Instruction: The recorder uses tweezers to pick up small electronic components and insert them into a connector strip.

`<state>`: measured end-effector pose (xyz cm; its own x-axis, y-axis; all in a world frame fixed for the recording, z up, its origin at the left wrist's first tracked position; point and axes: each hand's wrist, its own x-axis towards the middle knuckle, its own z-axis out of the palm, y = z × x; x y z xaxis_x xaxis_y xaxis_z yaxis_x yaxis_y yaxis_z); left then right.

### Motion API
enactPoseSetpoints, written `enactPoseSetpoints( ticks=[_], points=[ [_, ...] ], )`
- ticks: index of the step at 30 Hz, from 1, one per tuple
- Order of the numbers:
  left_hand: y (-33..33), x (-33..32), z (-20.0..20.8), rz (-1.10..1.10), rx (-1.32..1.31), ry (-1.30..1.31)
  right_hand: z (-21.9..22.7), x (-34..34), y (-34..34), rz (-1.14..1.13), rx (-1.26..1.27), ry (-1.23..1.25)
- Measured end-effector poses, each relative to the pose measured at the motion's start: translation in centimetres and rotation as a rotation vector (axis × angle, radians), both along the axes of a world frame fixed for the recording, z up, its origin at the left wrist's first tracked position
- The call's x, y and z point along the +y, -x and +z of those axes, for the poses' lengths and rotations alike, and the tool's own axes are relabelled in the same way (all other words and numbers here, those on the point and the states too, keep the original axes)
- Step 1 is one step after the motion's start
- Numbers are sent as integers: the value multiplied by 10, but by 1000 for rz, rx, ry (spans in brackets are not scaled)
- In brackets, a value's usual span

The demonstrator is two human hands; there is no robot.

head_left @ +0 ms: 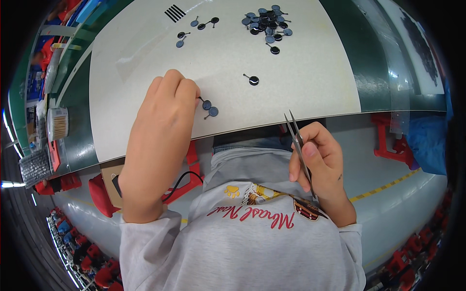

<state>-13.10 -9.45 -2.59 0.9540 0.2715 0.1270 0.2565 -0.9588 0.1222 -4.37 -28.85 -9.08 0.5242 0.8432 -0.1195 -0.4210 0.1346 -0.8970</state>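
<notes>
My left hand (167, 109) is over the white board (131, 116), fingers curled down and pressed together. Its fingertips are mostly hidden, so what they pinch does not show. Right beside them lie two small blue-grey discs with short tails, a farther disc (207, 105) and a nearer disc (213, 112), which touch or nearly touch. The farther one's tail reaches to the fingertips. My right hand (320, 160) grips metal tweezers (300, 148) in front of the board's near edge. Their tips point away from me, slightly apart, with nothing between them. A single black disc (254, 80) lies between the hands, farther back.
A pile of similar discs (266, 22) sits at the back right of the board. Several loose discs (201, 26) and a row of black strips (175, 13) are at the back left. A tub of cotton swabs (59, 125) stands on the green table (77, 140) at left.
</notes>
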Motion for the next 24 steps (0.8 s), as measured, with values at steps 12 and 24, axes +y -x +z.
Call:
enactPoseSetpoints(
  ticks=[12,24],
  points=[
    [-20,19,13,-382,290,-300,0,-2,4,-8,-6,-1],
    [-12,13,-2,-51,-146,499,0,-2,0,33,111,-22]
  ],
)
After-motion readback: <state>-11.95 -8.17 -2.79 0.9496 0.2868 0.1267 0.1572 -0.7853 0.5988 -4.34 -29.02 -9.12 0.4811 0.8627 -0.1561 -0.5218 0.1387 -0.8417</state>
